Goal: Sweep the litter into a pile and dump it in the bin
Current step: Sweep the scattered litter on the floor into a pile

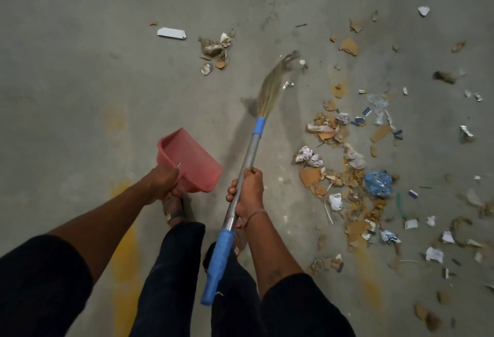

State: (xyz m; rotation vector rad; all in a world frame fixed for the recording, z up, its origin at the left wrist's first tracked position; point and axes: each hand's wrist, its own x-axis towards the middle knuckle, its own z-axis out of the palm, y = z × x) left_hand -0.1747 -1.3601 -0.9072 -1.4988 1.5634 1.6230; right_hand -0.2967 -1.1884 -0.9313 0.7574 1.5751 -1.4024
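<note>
My right hand (250, 192) grips the metal shaft of a broom (251, 149) with blue bands. Its straw head (275, 84) is blurred and reaches out over the concrete floor, ahead of me. My left hand (163, 183) holds a red dustpan (191, 160) by its handle, above the floor and left of the broom. Litter (344, 176) of cardboard scraps, crumpled paper and a blue plastic bag (378, 183) lies scattered to the right of the broom. A smaller clump of litter (215, 50) and a white card strip (171, 33) lie farther ahead on the left.
My legs and sandalled feet (173, 211) stand just below the dustpan. Faded yellow paint streaks (125, 256) mark the grey floor on the left. More loose scraps (433, 253) trail toward the right edge. No bin is in view.
</note>
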